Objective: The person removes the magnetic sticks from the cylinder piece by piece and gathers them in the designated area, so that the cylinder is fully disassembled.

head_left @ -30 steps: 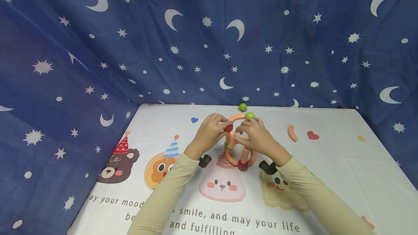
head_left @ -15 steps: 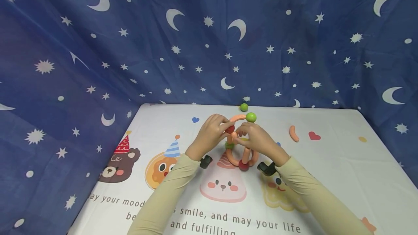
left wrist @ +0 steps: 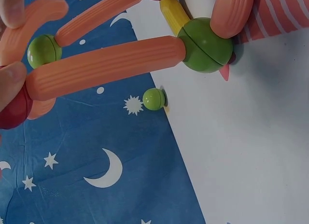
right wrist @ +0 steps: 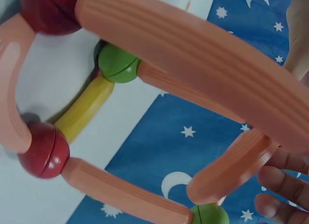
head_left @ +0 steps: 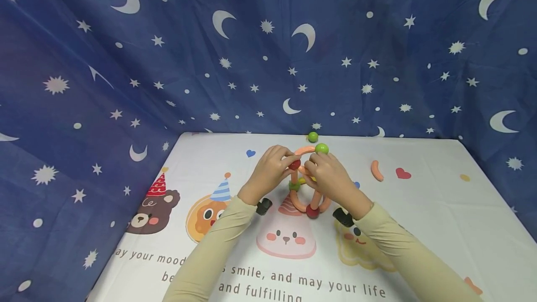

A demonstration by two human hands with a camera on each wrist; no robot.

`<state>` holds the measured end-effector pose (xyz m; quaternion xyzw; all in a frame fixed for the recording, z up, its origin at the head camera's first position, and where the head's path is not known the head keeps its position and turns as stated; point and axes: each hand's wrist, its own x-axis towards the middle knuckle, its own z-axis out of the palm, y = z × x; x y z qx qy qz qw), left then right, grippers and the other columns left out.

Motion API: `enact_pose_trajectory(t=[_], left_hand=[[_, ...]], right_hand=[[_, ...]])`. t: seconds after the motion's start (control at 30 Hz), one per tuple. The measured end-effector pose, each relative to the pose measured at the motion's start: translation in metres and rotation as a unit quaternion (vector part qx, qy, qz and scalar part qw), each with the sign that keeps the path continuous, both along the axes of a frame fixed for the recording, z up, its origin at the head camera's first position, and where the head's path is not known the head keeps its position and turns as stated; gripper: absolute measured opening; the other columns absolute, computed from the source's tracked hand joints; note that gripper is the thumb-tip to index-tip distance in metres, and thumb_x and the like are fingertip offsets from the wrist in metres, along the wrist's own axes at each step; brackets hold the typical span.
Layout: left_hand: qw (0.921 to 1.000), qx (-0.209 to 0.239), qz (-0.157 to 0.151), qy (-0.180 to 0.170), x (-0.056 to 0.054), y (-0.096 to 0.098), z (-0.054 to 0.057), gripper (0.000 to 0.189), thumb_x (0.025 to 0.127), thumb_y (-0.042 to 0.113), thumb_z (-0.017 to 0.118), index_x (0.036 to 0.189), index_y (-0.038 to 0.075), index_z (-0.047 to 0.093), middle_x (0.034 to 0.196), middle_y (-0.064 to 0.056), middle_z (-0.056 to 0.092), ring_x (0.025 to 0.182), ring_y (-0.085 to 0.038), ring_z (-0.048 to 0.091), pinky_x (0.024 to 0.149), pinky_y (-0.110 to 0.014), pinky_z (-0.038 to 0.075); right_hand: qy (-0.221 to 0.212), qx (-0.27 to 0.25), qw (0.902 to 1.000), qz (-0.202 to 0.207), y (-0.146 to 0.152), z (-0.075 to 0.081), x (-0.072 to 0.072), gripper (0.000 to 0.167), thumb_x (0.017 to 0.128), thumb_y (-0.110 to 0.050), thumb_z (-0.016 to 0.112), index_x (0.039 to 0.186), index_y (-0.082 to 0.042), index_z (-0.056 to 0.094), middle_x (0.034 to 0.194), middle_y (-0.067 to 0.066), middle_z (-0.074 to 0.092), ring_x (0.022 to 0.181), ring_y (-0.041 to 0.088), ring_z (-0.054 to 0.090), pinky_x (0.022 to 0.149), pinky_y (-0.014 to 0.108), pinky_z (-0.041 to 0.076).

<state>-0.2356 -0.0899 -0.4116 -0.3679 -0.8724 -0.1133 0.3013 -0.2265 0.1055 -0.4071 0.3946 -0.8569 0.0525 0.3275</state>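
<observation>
A toy frame of balls joined by rods stands mid-table. My left hand (head_left: 268, 171) pinches the red ball (head_left: 295, 165) at its upper left corner. My right hand (head_left: 333, 181) grips a short curved orange rod (right wrist: 227, 171), one end of it right at that red ball. Another green ball (head_left: 321, 148) tops the frame's far corner, just beyond my right fingers. Low at the front sits a second red ball (head_left: 312, 211), with orange rods running from it. A yellow rod (right wrist: 84, 108) joins two lower balls. My right fingers partly hide the frame's right side.
A loose green ball (head_left: 313, 137) lies at the table's back edge, by the blue curtain (head_left: 251, 50). To the right of the frame, a loose curved orange rod (head_left: 376, 171) lies on the printed white tablecloth (head_left: 432, 209).
My right hand has turned the curved rod from hanging downward to lying against the red ball, and has shifted slightly up. The left hand stays on the red ball.
</observation>
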Motion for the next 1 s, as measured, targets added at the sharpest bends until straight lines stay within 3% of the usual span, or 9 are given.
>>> enact_pose_trajectory(t=[0.17, 0.37, 0.83, 1.0], left_hand=[[1.0, -0.001, 0.0, -0.004, 0.001, 0.0, 0.001, 0.033, 0.074, 0.014, 0.078, 0.106, 0.013, 0.071, 0.095, 0.0, 0.061, 0.095, -0.015, 0.056, 0.094, -0.029, 0.044], [1.0, 0.0, -0.005, 0.001, 0.0, 0.0, 0.001, 0.033, 0.073, 0.015, 0.079, 0.105, 0.013, 0.071, 0.095, 0.0, 0.061, 0.094, -0.015, 0.057, 0.093, -0.029, 0.045], [1.0, -0.002, 0.002, -0.008, 0.001, 0.001, 0.001, 0.034, 0.074, 0.015, 0.079, 0.107, 0.013, 0.071, 0.095, 0.0, 0.062, 0.094, -0.015, 0.057, 0.095, -0.028, 0.044], [0.9999, -0.002, 0.005, -0.009, 0.001, 0.0, 0.001, 0.036, 0.073, 0.017, 0.079, 0.108, 0.014, 0.071, 0.096, 0.0, 0.061, 0.096, -0.016, 0.057, 0.094, -0.028, 0.045]], right_hand=[[0.04, 0.014, 0.9991, 0.008, 0.004, 0.002, -0.001, 0.017, 0.072, -0.018, 0.077, 0.075, -0.007, 0.064, 0.075, 0.006, 0.056, 0.071, 0.022, 0.048, 0.061, 0.032, 0.041], [0.049, 0.026, 0.9984, 0.013, 0.009, 0.002, -0.005, 0.021, 0.069, -0.021, 0.079, 0.081, -0.011, 0.065, 0.08, 0.005, 0.065, 0.082, 0.024, 0.057, 0.073, 0.041, 0.049], [0.028, 0.054, 0.9971, 0.046, 0.022, 0.002, -0.007, 0.021, 0.073, -0.009, 0.072, 0.089, -0.01, 0.058, 0.085, 0.003, 0.064, 0.087, 0.024, 0.056, 0.082, 0.046, 0.046], [-0.013, 0.049, 0.9972, 0.055, 0.03, 0.004, -0.004, 0.029, 0.071, -0.008, 0.076, 0.095, -0.011, 0.06, 0.088, 0.002, 0.061, 0.089, 0.022, 0.055, 0.086, 0.047, 0.045]])
